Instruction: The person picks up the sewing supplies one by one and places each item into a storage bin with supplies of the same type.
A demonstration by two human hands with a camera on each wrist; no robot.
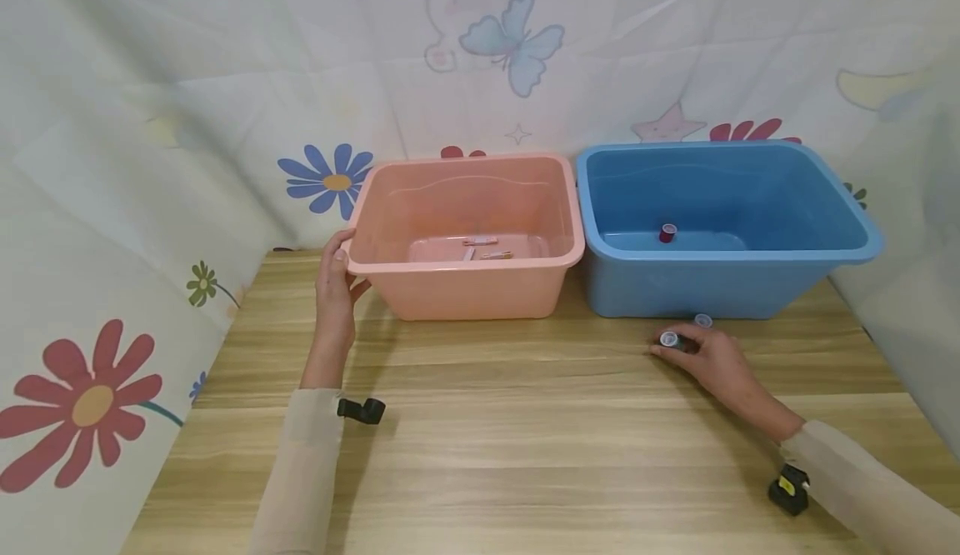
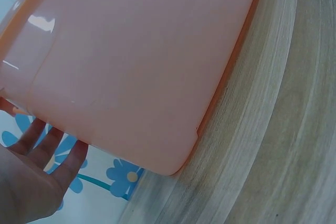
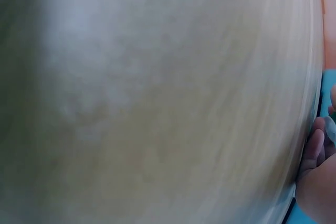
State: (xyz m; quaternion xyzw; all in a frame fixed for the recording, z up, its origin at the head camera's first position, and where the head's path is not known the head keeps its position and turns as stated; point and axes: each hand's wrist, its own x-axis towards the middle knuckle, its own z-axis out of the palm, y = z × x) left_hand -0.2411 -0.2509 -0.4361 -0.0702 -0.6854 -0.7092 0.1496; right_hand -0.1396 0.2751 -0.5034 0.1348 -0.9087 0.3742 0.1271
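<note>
My left hand (image 1: 335, 292) holds the left front corner of a pink plastic tub (image 1: 480, 292) by its rim. In the left wrist view, several of its fingers (image 2: 71, 166) lie against the tub's wall. Low over the tabletop, in front of a blue plastic tub (image 1: 675, 288), my right hand (image 1: 712, 363) pinches a small thread spool (image 1: 669, 339) with a white end and dark green thread. Just behind that hand stands another white-ended spool (image 1: 702, 321), partly hidden by it. A red thread spool (image 1: 667, 233) is inside the blue tub.
Several small narrow pieces (image 1: 480, 242), pinkish, white and orange, lie on the pink tub's floor. Both tubs stand side by side at the back of the wooden table (image 1: 510, 438), close to a patterned curtain (image 1: 225, 80). Dark wrist cameras are strapped to both sleeves.
</note>
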